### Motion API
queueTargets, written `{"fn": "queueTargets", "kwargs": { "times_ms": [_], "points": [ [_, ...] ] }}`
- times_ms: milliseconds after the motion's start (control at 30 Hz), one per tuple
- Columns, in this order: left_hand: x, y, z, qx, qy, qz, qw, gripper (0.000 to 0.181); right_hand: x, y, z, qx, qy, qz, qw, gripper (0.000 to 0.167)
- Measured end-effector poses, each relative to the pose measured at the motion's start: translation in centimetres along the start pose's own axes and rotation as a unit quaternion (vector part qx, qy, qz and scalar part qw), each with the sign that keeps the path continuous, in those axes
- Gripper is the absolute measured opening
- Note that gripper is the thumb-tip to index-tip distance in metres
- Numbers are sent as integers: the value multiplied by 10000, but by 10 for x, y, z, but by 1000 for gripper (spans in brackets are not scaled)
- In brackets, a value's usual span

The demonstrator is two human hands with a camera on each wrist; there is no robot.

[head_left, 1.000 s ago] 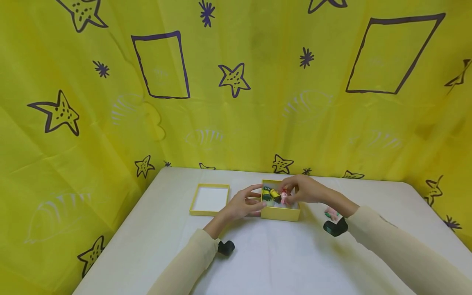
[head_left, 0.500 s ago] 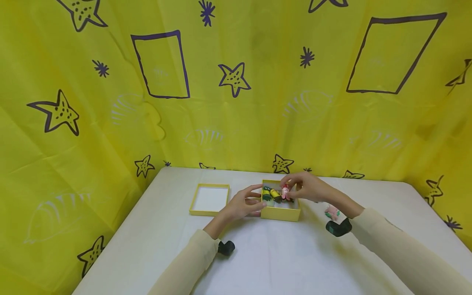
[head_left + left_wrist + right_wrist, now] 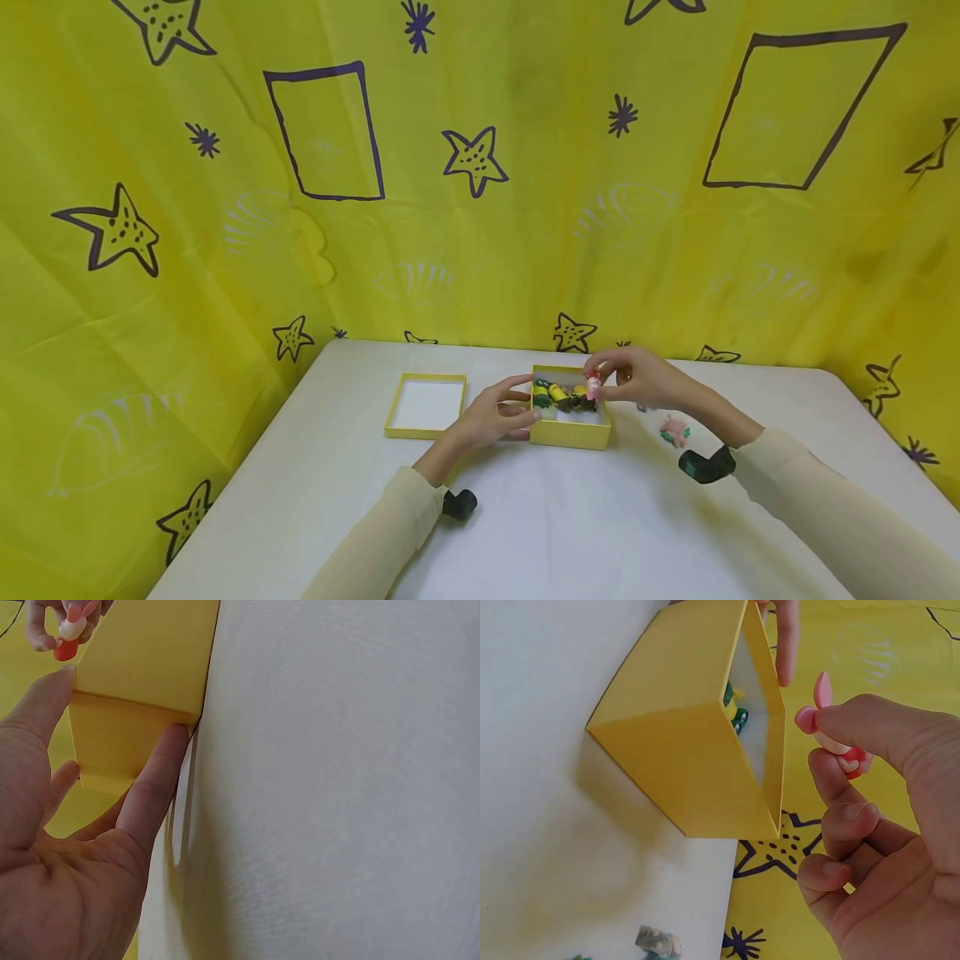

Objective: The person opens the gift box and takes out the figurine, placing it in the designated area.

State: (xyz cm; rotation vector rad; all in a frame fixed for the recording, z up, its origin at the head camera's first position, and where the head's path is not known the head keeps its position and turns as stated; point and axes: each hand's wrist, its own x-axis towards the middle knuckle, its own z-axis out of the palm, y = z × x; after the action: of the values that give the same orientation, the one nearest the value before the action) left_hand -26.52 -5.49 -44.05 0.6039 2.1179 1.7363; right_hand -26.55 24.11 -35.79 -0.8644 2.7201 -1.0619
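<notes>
While the left hand (image 3: 483, 418) lies with its fingers spread against the left end of the yellow box (image 3: 570, 435), one fingertip by the rim and another low at the base, probably to steady it, the right hand (image 3: 645, 379) pinches a pink figurine (image 3: 593, 386) between thumb and forefinger. That figurine is above the box's right end, apart from the wall in the right wrist view; the fingertip hold seems suited to so small a piece. Other toy figures (image 3: 559, 395) lie close together inside, so the high walls presumably stop them straying. The box stands open side up towards the far edge of the bench (image 3: 517, 525), with the shallow yellow lid (image 3: 427, 407) off to its left, nearer the far left corner. Between the box and the right edge lie a pink-and-green figure (image 3: 675, 432) and a grey one (image 3: 658, 941). Behind the box only a narrow strip runs to the far edge and the yellow curtain (image 3: 480, 250); the widest room for moving is towards the near edge, which is out of view.
</notes>
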Motion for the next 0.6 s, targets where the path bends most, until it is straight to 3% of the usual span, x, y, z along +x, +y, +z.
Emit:
{"fn": "queueTargets", "kwargs": {
  "times_ms": [367,600],
  "points": [
    [-1,0,1,95,1,37,9999,69,-26,6,-17,96,83,41,9999,27],
    [-1,0,0,367,19,162,9992,69,-39,18,-23,-136,190,211,9995,26]
  ]
}}
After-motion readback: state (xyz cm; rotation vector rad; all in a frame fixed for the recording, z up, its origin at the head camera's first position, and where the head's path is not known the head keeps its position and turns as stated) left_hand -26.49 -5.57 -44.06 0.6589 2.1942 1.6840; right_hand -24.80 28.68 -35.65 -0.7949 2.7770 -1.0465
